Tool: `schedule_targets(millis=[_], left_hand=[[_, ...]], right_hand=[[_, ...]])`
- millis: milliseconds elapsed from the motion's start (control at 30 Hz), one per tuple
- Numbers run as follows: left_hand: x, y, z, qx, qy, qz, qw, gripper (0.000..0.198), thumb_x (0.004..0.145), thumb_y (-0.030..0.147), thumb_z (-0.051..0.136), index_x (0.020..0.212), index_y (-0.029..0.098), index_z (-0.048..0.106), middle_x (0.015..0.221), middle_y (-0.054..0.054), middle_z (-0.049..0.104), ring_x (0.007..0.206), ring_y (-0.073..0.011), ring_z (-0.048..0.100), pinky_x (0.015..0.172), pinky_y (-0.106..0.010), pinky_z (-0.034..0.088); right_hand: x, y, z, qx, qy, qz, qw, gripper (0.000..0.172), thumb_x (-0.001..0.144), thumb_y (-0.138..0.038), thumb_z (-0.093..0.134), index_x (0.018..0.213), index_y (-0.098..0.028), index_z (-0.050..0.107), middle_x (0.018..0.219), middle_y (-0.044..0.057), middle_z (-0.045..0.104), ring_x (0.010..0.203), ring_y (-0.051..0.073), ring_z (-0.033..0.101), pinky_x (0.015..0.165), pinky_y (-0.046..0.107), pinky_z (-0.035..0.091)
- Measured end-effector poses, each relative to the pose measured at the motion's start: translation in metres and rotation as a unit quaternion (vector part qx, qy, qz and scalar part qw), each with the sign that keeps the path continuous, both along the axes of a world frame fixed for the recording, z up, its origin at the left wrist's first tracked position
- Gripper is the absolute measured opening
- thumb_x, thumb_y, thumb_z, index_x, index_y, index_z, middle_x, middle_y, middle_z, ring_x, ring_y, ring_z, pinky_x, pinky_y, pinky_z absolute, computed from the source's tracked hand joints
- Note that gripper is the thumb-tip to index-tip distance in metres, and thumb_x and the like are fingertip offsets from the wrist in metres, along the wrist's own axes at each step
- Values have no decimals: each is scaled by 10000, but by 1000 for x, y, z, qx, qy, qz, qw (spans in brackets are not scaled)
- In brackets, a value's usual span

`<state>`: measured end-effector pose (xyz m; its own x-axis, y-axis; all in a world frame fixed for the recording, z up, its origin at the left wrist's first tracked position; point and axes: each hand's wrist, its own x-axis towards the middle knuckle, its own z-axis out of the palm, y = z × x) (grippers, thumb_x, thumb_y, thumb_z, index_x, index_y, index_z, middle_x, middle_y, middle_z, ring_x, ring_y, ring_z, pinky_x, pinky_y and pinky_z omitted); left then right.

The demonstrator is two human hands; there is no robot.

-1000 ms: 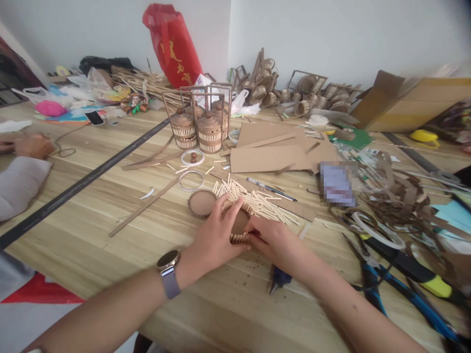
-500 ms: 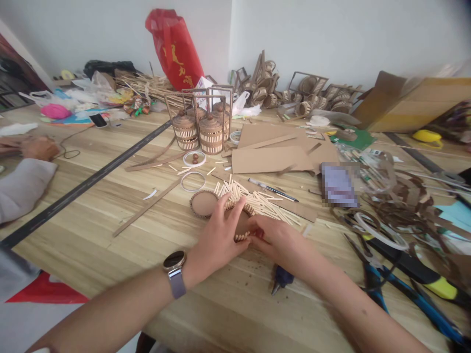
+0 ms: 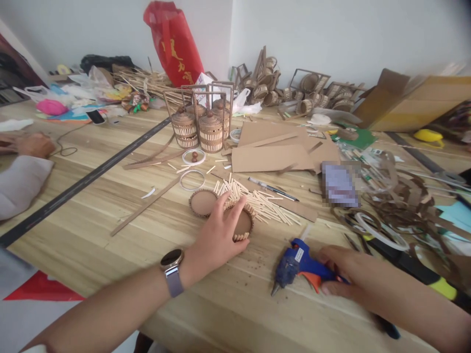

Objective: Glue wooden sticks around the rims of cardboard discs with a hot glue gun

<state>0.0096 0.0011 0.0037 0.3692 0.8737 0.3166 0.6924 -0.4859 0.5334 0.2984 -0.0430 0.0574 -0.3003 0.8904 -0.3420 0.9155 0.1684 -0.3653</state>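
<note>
My left hand [image 3: 217,230], a watch on its wrist, grips a round brown cardboard base [image 3: 244,223] with short wooden sticks standing around its rim. Its fingers reach over the far side and the thumb lies at the near edge, hiding part of the ring. Just left of it lies a second round cardboard base [image 3: 203,202] with a dark rim. At the right, my right hand [image 3: 340,272] is closed around the handle of a blue hot glue gun [image 3: 300,264] with an orange trigger. The gun lies on the table, nozzle toward me.
Small loose sticks [image 3: 272,206] are heaped behind the bases, beside a pen [image 3: 272,189]. Cardboard sheets [image 3: 272,158] and lidded miniature baskets [image 3: 211,132] stand farther back. Pliers, a cutter [image 3: 408,264] and brown strips crowd the right. Another person's hand [image 3: 35,145] rests at far left.
My right hand has left the round base and moved right onto the glue gun's handle. My left hand has stayed on the base.
</note>
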Motion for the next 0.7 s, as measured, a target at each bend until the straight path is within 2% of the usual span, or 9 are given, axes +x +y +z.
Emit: schedule_targets(millis=[133,233,400,533,700], left_hand=[[0,0,0,9,1,2,1000,983,699,199,775,1479,326,191,1506,-120,172,1341,-373,372,1030,-500,452],[0,0,0,15,2,2,1000,986,702,187,770,1480,332,182,1498,-120,190,1338,-373,373,1028,-504,453],[-1,0,1,17,3,-1,1000,1016,684,162,778,1480,335,170,1502,-123,178,1339,-377,372,1007,-501,475],[-1,0,1,17,3,-7,1000,1024,686,167,781,1483,331,160,1498,-129,179,1341,-380,369,1005,-508,476],[-2,0,-1,20,-1,-10,1000,1009,693,184,779,1485,314,167,1497,-132,172,1341,-377,369,1010,-497,476]], right_hand=[[-1,-2,-9,7,49,4,999,181,688,-159,616,836,-262,622,802,37,706,680,231,637,608,307,468],[0,-1,-9,3,97,15,995,154,748,-191,575,882,-260,608,846,41,699,735,222,636,674,304,490],[7,-1,-8,-36,150,-5,988,133,750,-220,576,877,-253,601,797,6,647,717,192,595,661,273,499],[6,-1,-9,-69,230,-31,970,231,743,-330,659,952,-232,642,886,41,673,809,229,619,725,321,528],[-10,0,-25,-85,321,-76,940,271,766,-467,671,869,-216,670,752,18,652,707,205,618,662,317,536]])
